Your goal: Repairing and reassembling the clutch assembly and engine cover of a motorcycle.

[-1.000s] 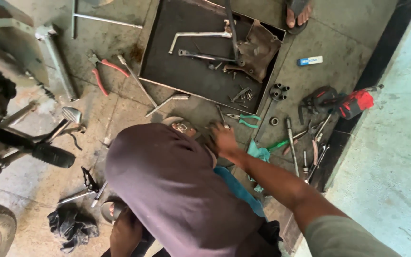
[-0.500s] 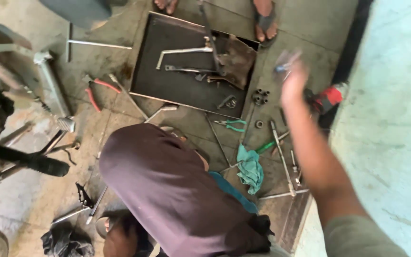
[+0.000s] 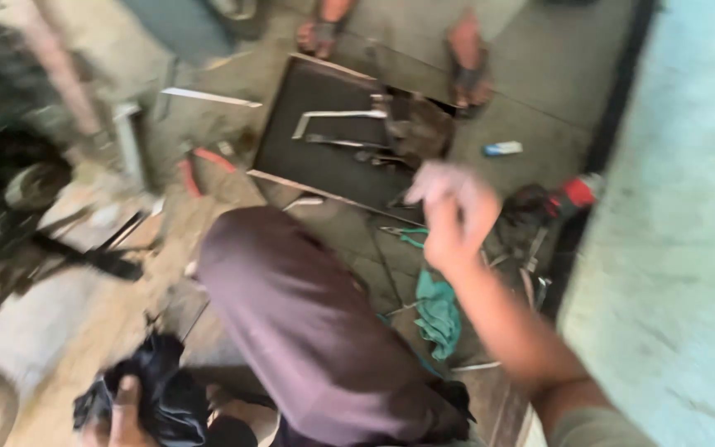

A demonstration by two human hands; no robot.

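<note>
My right hand is raised over the floor, blurred, with its fingers curled; whether it holds anything is unclear. Below it lie green-handled pliers and a crumpled green cloth. My left hand sits at the bottom left, gripping a black cloth. My knee in purple-brown trousers fills the middle. A dark metal tray with a long bent wrench and other tools lies beyond the knee.
Another person's sandalled feet stand at the tray's far edge. A small white and blue tube, a red and black power tool, red-handled pliers and motorcycle parts lie around. A pale raised slab runs along the right.
My right hand has pulled back from near the small tube toward me and now hovers above the green pliers. The view has swung and blurred. My left hand with the black cloth has come into view.
</note>
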